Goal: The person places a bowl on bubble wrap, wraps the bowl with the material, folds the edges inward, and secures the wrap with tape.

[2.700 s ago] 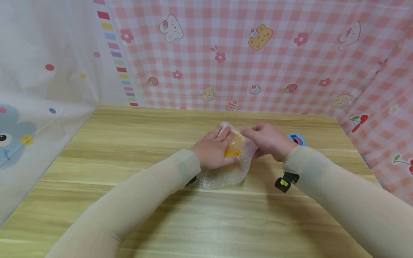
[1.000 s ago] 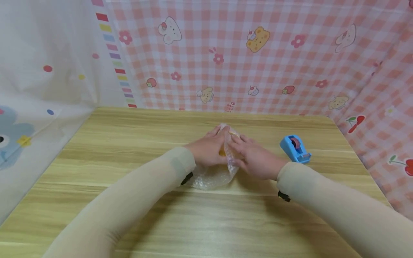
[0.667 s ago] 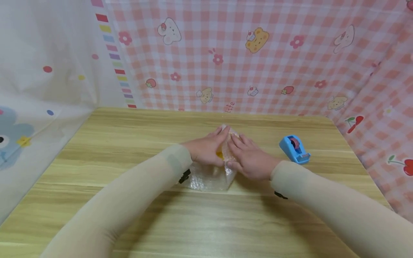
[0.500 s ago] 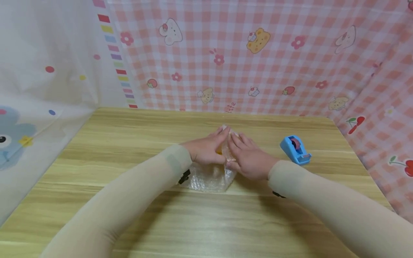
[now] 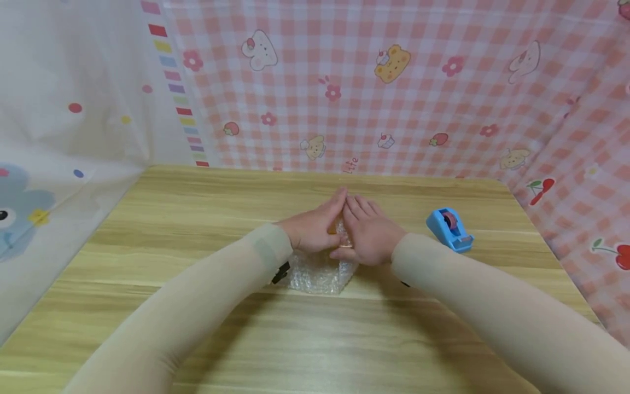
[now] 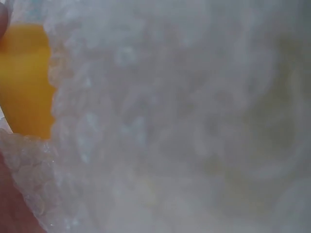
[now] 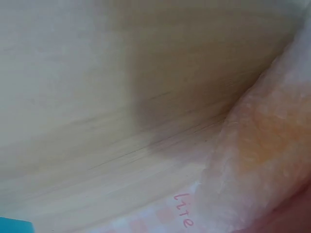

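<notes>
A sheet of clear bubble wrap (image 5: pixel 315 276) lies on the table around a yellow-orange thing whose kind I cannot tell. A sliver of the yellow thing (image 5: pixel 333 225) shows between the hands, and its smooth yellow surface (image 6: pixel 26 82) is bare in the left wrist view. My left hand (image 5: pixel 315 227) presses on the wrap from the left with straight fingers. From the right, my right hand (image 5: pixel 372 232) lies on the folded-over wrap, fingers extended. The fingertips of both hands meet at the far end, and they hide most of the package.
A blue tape dispenser (image 5: pixel 450 229) with a pinkish roll stands on the wooden table (image 5: pixel 315 334), right of the hands. Behind the table hangs a pink checked cloth (image 5: pixel 305 71); a white printed cloth (image 5: pixel 64 65) hangs at the left.
My right hand first pulled at the wrap's right edge, then folded it leftward over the yellow thing and pressed it down. Lately it moved further left against my left hand, which shifted slightly left earlier.
</notes>
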Demonstrator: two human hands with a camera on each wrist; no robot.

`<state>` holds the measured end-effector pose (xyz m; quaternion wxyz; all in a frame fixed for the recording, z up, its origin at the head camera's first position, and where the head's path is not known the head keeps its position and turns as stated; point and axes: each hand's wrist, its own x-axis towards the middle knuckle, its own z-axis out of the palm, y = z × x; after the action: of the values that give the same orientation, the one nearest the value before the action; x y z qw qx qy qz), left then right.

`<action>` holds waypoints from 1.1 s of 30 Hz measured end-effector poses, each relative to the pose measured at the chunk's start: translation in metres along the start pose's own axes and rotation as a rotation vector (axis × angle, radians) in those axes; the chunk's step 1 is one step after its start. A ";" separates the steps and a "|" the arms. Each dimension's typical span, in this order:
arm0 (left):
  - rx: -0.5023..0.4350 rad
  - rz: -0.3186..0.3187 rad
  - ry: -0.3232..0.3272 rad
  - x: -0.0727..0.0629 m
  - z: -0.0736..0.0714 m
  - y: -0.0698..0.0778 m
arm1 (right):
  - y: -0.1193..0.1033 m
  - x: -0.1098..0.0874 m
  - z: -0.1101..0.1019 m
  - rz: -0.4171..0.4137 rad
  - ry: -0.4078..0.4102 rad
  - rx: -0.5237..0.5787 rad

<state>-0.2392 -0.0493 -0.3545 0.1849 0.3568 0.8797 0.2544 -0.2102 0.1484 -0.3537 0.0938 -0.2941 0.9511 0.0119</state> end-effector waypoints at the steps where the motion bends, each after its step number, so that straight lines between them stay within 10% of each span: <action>1: -0.007 -0.004 -0.001 0.000 0.000 0.000 | 0.000 0.001 0.000 0.000 0.000 -0.003; 33: 0.045 -0.077 -0.006 -0.020 -0.001 -0.018 | -0.006 0.011 0.004 0.066 -0.019 -0.059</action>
<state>-0.2355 -0.0754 -0.3607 0.1890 0.3274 0.8978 0.2260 -0.2149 0.1374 -0.3600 0.0937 -0.2651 0.9585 0.0461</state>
